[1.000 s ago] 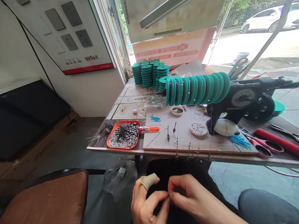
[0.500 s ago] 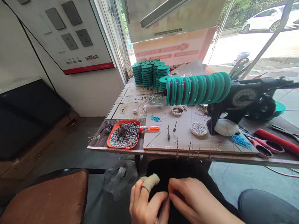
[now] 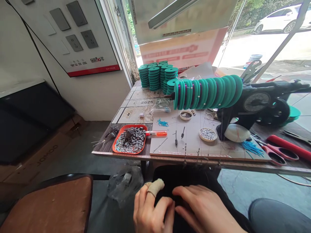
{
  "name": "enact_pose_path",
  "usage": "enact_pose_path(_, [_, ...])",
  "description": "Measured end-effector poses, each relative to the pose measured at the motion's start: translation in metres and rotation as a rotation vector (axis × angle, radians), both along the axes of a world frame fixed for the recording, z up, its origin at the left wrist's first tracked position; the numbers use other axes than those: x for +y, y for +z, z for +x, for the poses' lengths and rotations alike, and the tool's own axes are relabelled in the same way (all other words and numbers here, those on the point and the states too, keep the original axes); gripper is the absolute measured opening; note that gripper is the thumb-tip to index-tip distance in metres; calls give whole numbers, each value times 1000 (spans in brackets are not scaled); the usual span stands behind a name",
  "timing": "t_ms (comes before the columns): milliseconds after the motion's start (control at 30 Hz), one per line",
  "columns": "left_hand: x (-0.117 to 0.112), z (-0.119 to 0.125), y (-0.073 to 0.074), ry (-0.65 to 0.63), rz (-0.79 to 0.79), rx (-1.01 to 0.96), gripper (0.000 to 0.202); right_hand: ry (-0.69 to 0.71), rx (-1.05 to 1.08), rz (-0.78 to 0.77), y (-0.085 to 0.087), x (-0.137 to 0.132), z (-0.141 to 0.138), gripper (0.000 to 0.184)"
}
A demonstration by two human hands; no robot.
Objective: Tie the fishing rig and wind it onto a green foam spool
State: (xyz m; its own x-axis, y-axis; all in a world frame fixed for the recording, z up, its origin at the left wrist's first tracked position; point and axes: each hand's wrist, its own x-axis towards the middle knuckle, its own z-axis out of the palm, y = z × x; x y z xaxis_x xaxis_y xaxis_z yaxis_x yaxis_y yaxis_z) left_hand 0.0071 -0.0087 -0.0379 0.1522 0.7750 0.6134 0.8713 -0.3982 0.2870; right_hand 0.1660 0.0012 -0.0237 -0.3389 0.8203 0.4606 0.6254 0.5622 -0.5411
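Observation:
My left hand [image 3: 152,208] is low in the middle over dark trousers. One of its fingers wears a beige wrap [image 3: 155,187], and the thumb presses against a bent finger. Whatever sits in that pinch is too small or hidden to make out. Just to the right, my right hand [image 3: 202,207] has its thumb and forefinger parted, with nothing visible between them. The two hands are close together, below the table's front edge. Above them, thin lines hang from a row of green spools [image 3: 207,92], with small dark weights [image 3: 185,153] near the edge.
An orange tray [image 3: 113,147] of grey metal weights stands on the table, a red-orange pen beside it. White dishes of dark beads [image 3: 185,115] and pale beads [image 3: 207,134] lie on a board. Scissors [image 3: 275,157] and a winding machine [image 3: 255,102] are right; a brown chair [image 3: 53,204] is left.
The right thumb and forefinger have come apart, and a small gap has opened between that hand and my left. The left hand has barely moved. The view has shifted slightly.

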Motion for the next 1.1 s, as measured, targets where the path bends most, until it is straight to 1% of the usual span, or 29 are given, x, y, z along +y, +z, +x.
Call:
enact_pose_path(33, [0, 0, 1, 1, -7, 14, 11, -33, -5, 79, 2, 0, 0, 48])
enact_pose_path(100, [-1, 1, 1, 7, -17, 39, 10, -78, -40, 167, 7, 2, -2, 54])
enact_pose_path(233, [-4, 2, 3, 29, -58, 69, 10, -110, -74, 238, 13, 4, -7, 59])
enact_pose_path(300, [-2, 2, 8, 37, -127, 62, 11, -119, -61, 257, 11, 4, -8, 58])
enact_pose_path(333, [0, 1, 12, 23, -213, 38, 10, -119, -45, 259, 10, 3, -7, 58])
enact_pose_path(367, [3, -1, 16, 3, -332, -4, 11, -114, -27, 255, 8, 3, -6, 56])
enact_pose_path(433, [8, -3, 25, -70, -659, -148, 22, -105, 34, 243, 4, 1, -4, 53])
enact_pose_path(467, [9, -5, 27, -104, -803, -234, 23, -98, 73, 237, 1, 1, -4, 51])
enact_pose_path(500, [11, -5, 29, -130, -905, -318, 26, -91, 112, 235, -1, 0, -3, 49])
enact_pose_path(567, [11, -5, 29, -160, -1009, -448, 40, -78, 178, 240, -6, 0, -4, 45])
enact_pose_path(600, [10, -4, 28, -168, -1028, -490, 43, -72, 200, 246, -8, 0, -5, 43])
enact_pose_path(667, [9, -3, 26, -178, -1056, -536, 44, -68, 220, 254, -11, 0, -7, 42])
enact_pose_path(800, [10, -3, 26, -183, -1041, -570, 42, -128, 191, 256, -12, -1, -7, 40])
enact_pose_path(1000, [12, -5, 34, -162, -1007, -539, 33, -128, 136, 271, -10, -2, -5, 43])
enact_pose_path(1100, [11, -5, 35, -152, -950, -479, 29, -128, 137, 228, -11, -2, -6, 46])
